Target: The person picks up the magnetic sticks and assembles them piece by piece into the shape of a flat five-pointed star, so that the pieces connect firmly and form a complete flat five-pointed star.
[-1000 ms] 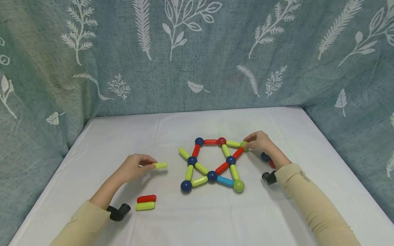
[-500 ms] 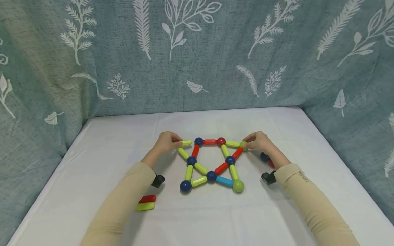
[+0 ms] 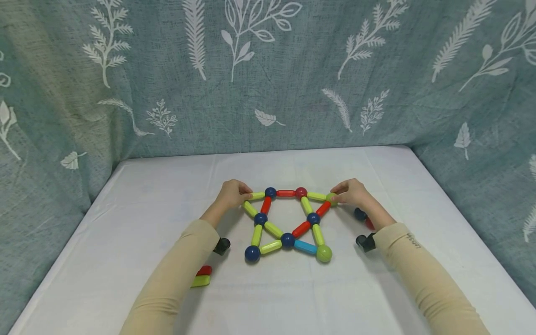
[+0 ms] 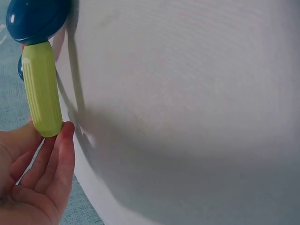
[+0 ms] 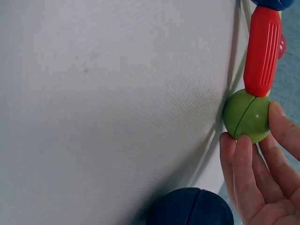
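A flat frame of magnetic rods and balls lies on the white cloth in the head view. At its far left corner my left hand [image 3: 231, 193] pinches a yellow-green rod [image 3: 257, 196], whose right end meets a dark blue ball [image 3: 271, 192]. Close beside those fingers is the free end of another yellow-green rod [image 4: 43, 89], running from a second blue ball [image 4: 36, 18]. With thumb and fingers my right hand [image 3: 351, 191] holds the green ball [image 5: 247, 116] at the far right corner. A red rod [image 5: 263, 51] joins that ball.
Partly hidden by the left sleeve lie a loose red rod [image 3: 205, 270] and a yellow-green rod [image 3: 201, 281]. Beside the right wrist are a loose dark blue ball [image 3: 359, 214] and a red piece [image 3: 369, 224]. A patterned green curtain [image 3: 268, 93] hangs behind the table.
My left hand has carried the yellow-green rod right and away from me, from apart to the far left blue ball. My right hand stays on the green ball.
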The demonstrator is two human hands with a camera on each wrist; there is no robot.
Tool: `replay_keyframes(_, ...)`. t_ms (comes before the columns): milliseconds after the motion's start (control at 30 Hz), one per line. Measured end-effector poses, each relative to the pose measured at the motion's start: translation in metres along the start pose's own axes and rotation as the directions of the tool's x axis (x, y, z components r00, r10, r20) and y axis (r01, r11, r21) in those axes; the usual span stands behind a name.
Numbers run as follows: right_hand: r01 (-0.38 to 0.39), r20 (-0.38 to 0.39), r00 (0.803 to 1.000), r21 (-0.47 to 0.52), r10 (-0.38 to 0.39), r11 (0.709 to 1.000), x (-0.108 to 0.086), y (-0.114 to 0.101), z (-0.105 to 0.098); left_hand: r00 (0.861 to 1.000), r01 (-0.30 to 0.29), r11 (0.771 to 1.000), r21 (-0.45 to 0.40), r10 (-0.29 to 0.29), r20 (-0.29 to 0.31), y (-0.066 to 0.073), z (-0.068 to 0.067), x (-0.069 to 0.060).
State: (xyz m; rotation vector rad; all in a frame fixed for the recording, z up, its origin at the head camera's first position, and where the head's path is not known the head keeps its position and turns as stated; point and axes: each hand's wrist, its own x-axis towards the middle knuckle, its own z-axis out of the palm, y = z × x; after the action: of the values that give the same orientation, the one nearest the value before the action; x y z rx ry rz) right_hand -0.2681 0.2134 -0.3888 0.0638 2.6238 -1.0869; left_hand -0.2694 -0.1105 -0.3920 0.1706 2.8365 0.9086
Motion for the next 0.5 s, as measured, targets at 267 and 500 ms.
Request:
replay_keyframes(267, 0.008, 0.001, 1.0, 0.0, -0.008, 1.0, -0.001, -0.001, 0.0, 0.998, -0.028, 0.998, -0.063, 0.031, 0.05, -0.008, -0.007, -0.011)
replay_keyframes(500, 0.013, 0.003, 1.0, 0.0, -0.013, 1.0, -0.001, -0.001, -0.002, 0.996, -0.076, 0.985, -0.152, 0.082, 0.035, -0.017, -0.017, -0.046)
